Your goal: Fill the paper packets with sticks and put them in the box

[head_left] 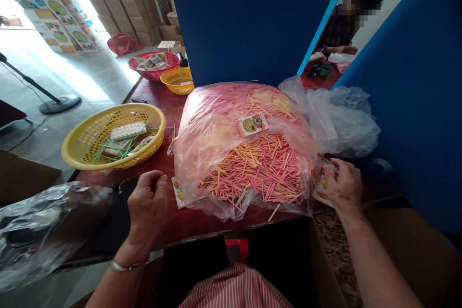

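Note:
A large clear plastic bag lies open on the table, full of short thin pink and yellow sticks. On top of it rests a small printed packet. My left hand hovers left of the bag with fingers curled in, and nothing shows in them. Close to it, a second printed packet sticks out from under the bag's left edge. At the bag's right side, my right hand has its fingers closed beside more printed packaging; the fingertips' exact hold is hidden.
A yellow basket holds green sticks and a white tray-like piece. Behind stand a red basket with packets and a smaller yellow basket. Blue panels border the table. Another person sits beyond the gap.

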Tool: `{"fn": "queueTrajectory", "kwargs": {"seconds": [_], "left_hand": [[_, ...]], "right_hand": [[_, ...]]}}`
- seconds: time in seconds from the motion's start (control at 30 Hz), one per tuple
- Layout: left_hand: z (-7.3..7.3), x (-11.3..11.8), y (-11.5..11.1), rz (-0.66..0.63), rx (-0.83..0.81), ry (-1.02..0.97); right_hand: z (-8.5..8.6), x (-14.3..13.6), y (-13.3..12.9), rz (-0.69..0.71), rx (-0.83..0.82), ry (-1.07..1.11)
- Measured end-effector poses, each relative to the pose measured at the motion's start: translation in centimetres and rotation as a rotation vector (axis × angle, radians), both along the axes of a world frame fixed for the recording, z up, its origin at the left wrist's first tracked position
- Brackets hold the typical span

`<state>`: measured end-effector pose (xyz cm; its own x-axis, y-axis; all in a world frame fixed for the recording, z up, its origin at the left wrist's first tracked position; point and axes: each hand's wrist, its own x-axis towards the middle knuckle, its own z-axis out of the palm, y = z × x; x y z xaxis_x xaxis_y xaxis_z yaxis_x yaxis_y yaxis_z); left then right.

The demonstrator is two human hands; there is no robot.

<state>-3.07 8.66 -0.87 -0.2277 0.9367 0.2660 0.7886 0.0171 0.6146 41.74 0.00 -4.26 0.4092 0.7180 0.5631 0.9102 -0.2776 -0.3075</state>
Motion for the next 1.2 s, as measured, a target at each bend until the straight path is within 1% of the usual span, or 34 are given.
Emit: {"fn": "queueTrajectory", "kwargs": {"seconds": [0.07, 0.1, 0.17, 0.23, 0.33, 0.43, 0.53, 0.63, 0.73, 0.87, 0.93, 1.0, 1.07, 1.1, 1.2], "left_hand": [[-0.8, -1.8, 0.7, -0.037, -0.206, 0.248], [-1.3, -2.2, 0.9, -0.061, -0.293, 0.329], [-2.2, -2.0, 0.9, -0.092, -0.399, 0.413], [-2.8, -1.1, 0.9, -0.108, -0.461, 0.410], [-3.1, 0.2, 1.0, -0.081, -0.518, 0.357], [-3.6, 0.2, 1.6, -0.031, -0.528, 0.258], [-4.1, -0.5, 2.3, -0.031, -0.521, 0.143], [-4.1, -1.0, 2.5, -0.079, -0.531, 0.146], [-3.7, -0.9, 2.4, -0.095, -0.488, 0.219], [-3.2, -0.8, 1.8, -0.053, -0.404, 0.313], [-3.0, -1.1, 1.4, 0.008, -0.319, 0.327], [-2.6, -1.6, 1.2, 0.107, -0.189, 0.293], [-1.6, -2.1, 0.9, 0.199, -0.034, 0.223], [-0.9, -2.2, 0.8, 0.225, 0.045, 0.180], [1.4, -1.2, 0.4, 0.258, 0.289, 0.000]], "right_hand": [[0.7, -2.7, 1.7, 0.179, 0.026, 0.007], [0.9, -3.8, 2.5, 0.259, 0.012, 0.026], [0.9, -5.2, 4.1, 0.390, -0.041, 0.061], [0.6, -5.1, 5.3, 0.480, -0.100, 0.060], [0.3, -3.5, 6.3, 0.588, -0.196, -0.036], [0.6, -1.9, 6.7, 0.691, -0.303, -0.173], [1.0, -1.2, 7.2, 0.700, -0.383, -0.329], [1.4, -1.4, 7.9, 0.670, -0.464, -0.477], [1.8, -1.9, 8.6, 0.704, -0.531, -0.550], [1.9, -1.7, 9.1, 0.751, -0.541, -0.580], [1.7, -1.2, 9.2, 0.766, -0.543, -0.570], [1.3, -0.7, 9.3, 0.760, -0.547, -0.560], [0.9, -0.4, 9.4, 0.756, -0.541, -0.551], [0.7, -0.3, 9.4, 0.755, -0.534, -0.541], [0.4, -0.6, 9.6, 0.720, -0.498, -0.475]]}}
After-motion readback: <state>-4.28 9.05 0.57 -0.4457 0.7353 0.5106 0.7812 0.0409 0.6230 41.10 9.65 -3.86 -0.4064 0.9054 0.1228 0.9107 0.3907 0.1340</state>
